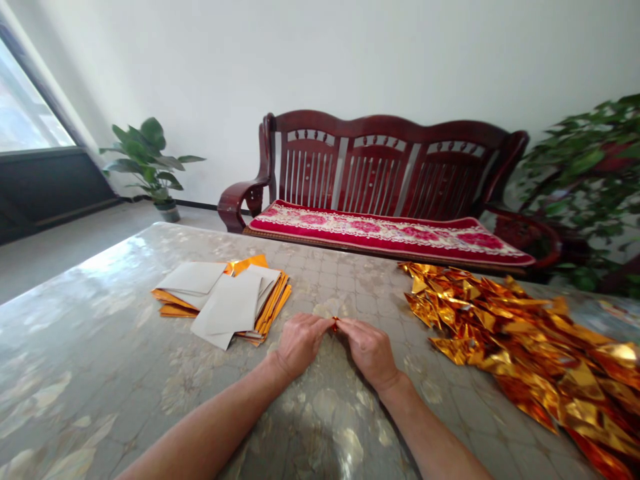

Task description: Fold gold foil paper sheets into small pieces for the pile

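My left hand (pixel 299 343) and my right hand (pixel 371 348) meet over the middle of the table, fingertips pinched together. Between them shows a small bit of shiny orange-gold foil paper (pixel 335 323), mostly hidden by the fingers. Left of my hands lies a loose stack of foil sheets (pixel 273 308), orange on one face, with pale grey sheets (pixel 231 303) fanned out on top. A large heap of folded gold foil pieces (pixel 505 327) spreads over the right side of the table.
The table (pixel 135 373) has a glossy, flower-patterned cover. Beyond its far edge stands a dark red wooden bench (pixel 385 167) with a red floral cushion (pixel 367 228). Potted plants (pixel 150 157) stand at both sides. Clear plastic (pixel 607 317) lies behind the heap.
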`<state>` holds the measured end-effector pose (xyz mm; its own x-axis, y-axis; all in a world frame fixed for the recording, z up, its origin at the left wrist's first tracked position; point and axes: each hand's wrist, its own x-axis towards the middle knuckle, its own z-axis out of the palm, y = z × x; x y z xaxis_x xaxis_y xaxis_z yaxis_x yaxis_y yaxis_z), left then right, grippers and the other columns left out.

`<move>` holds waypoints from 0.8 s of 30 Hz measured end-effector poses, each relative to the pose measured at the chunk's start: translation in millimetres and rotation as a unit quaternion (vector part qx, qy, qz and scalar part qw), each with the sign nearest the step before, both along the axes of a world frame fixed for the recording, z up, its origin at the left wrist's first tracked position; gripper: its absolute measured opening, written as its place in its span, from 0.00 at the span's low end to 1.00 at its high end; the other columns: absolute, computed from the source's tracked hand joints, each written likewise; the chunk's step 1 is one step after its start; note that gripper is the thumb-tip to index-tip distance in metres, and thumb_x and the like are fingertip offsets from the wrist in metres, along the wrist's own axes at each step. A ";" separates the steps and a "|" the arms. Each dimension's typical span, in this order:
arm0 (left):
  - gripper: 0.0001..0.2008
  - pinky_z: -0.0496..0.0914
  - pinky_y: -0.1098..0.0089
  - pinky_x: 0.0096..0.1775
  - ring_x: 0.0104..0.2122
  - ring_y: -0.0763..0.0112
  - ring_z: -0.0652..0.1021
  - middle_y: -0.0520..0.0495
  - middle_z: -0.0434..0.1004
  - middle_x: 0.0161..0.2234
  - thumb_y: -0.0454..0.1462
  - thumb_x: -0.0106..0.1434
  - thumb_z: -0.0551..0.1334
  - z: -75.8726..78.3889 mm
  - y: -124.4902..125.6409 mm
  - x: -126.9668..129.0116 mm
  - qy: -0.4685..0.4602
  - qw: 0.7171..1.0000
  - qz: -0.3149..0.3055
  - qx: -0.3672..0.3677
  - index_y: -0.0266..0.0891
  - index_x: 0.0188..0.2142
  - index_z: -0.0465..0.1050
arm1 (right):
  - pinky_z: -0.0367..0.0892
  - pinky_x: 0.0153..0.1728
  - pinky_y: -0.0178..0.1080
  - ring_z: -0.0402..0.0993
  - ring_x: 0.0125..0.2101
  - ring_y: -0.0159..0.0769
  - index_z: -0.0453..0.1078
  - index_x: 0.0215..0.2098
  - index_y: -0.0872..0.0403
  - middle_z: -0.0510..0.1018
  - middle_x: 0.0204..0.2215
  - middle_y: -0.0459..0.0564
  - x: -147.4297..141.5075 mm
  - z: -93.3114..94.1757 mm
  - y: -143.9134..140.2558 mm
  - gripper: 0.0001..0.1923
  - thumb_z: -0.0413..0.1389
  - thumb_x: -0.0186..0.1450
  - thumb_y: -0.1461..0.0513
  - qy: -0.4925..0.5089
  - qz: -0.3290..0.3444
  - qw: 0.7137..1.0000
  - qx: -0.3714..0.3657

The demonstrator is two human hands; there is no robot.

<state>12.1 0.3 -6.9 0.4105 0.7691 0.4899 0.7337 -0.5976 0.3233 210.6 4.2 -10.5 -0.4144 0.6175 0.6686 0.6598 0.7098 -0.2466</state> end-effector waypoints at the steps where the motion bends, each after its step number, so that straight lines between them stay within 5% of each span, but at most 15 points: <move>1: 0.11 0.69 0.69 0.40 0.36 0.68 0.79 0.49 0.82 0.36 0.36 0.71 0.55 -0.2 0.4 -0.3 -0.004 1.000 -0.004 -0.004 0.44 0.46 0.77 | 0.76 0.45 0.38 0.81 0.41 0.36 0.79 0.46 0.52 0.83 0.42 0.51 -0.4 -0.5 0.1 0.18 0.48 0.68 0.70 0.005 0.002 1.000 -0.003; 24: 0.11 0.69 0.69 0.46 0.41 0.68 0.77 0.48 0.79 0.37 0.30 0.68 0.54 -1.3 5.4 -0.9 -0.037 0.998 0.000 -0.050 0.41 0.39 0.73 | 0.78 0.42 0.37 0.81 0.40 0.34 0.78 0.41 0.50 0.83 0.41 0.49 9.1 5.4 6.6 0.16 0.50 0.67 0.70 0.042 0.052 0.996 -0.054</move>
